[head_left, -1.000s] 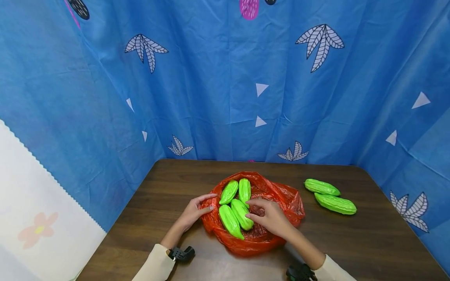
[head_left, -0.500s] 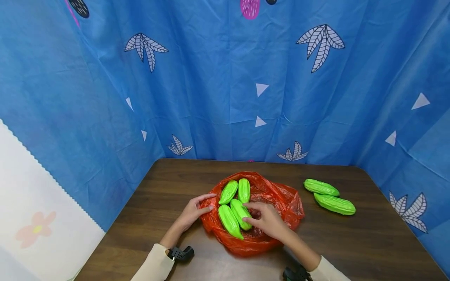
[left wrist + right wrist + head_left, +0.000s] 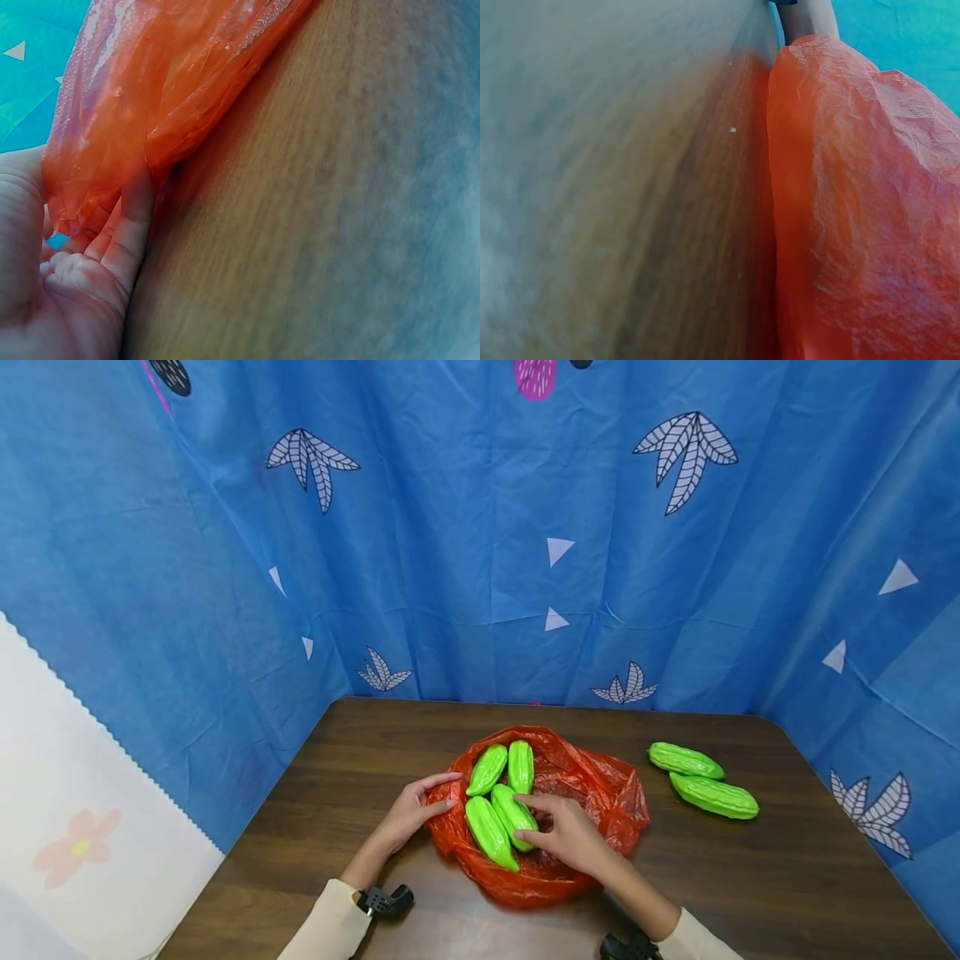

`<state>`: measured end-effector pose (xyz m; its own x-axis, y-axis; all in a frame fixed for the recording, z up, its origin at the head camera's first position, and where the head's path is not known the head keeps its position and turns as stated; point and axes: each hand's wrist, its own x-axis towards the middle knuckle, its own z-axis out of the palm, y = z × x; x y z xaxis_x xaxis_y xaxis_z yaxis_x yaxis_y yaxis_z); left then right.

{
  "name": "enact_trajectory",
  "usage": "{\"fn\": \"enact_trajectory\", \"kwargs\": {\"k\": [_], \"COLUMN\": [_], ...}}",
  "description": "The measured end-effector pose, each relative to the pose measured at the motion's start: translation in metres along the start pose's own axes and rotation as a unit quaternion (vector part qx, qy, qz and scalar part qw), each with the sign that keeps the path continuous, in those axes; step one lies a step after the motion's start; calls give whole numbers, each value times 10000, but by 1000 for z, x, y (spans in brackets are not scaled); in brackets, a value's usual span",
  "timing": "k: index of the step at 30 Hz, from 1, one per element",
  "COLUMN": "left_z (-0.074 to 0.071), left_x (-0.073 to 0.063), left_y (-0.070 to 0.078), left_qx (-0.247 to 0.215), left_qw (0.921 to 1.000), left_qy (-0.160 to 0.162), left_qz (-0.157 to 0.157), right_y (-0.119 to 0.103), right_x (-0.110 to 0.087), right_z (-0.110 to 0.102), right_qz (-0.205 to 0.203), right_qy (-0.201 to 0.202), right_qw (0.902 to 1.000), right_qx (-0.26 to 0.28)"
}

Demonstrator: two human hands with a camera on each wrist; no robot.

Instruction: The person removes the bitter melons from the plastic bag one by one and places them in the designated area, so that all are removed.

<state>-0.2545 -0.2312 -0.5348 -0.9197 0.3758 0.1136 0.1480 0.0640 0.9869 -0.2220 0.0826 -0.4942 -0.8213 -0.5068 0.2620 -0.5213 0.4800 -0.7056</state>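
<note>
An opened red plastic bag (image 3: 555,885) sits on the brown table with several bright green bitter melons inside. My left hand (image 3: 405,814) pinches the bag's left edge; the red film (image 3: 120,112) runs between thumb and fingers in the left wrist view. My right hand (image 3: 566,831) reaches over the bag from the right, thumb and fingertips on the right front bitter melon (image 3: 508,806). Beside that one lies another bitter melon (image 3: 489,833); two more, a bitter melon (image 3: 488,768) and a bitter melon (image 3: 521,766), lie behind. In the right wrist view the bag's wall (image 3: 870,225) hides the right hand.
Two loose bitter melons lie at the back right of the table, a rear bitter melon (image 3: 686,760) and a front bitter melon (image 3: 715,796). A blue patterned curtain (image 3: 480,527) hangs behind the table (image 3: 360,752). White floral cloth (image 3: 82,793) shows at the left.
My right hand has shifted slightly left, its thumb and fingertips further over the right front bitter melon. The left hand and the bag have hardly moved.
</note>
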Motion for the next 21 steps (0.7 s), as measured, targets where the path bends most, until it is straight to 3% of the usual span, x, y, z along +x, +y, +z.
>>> {"fn": "enact_trajectory", "kwargs": {"k": [21], "left_z": [-1], "left_x": [0], "left_y": [-1], "left_qx": [64], "left_qw": [10000], "left_qy": [24], "left_qz": [-38], "right_y": [1], "right_x": [-4], "right_z": [-2], "right_qz": [179], "right_qy": [-217], "right_qw": [9995], "right_qx": [165]}}
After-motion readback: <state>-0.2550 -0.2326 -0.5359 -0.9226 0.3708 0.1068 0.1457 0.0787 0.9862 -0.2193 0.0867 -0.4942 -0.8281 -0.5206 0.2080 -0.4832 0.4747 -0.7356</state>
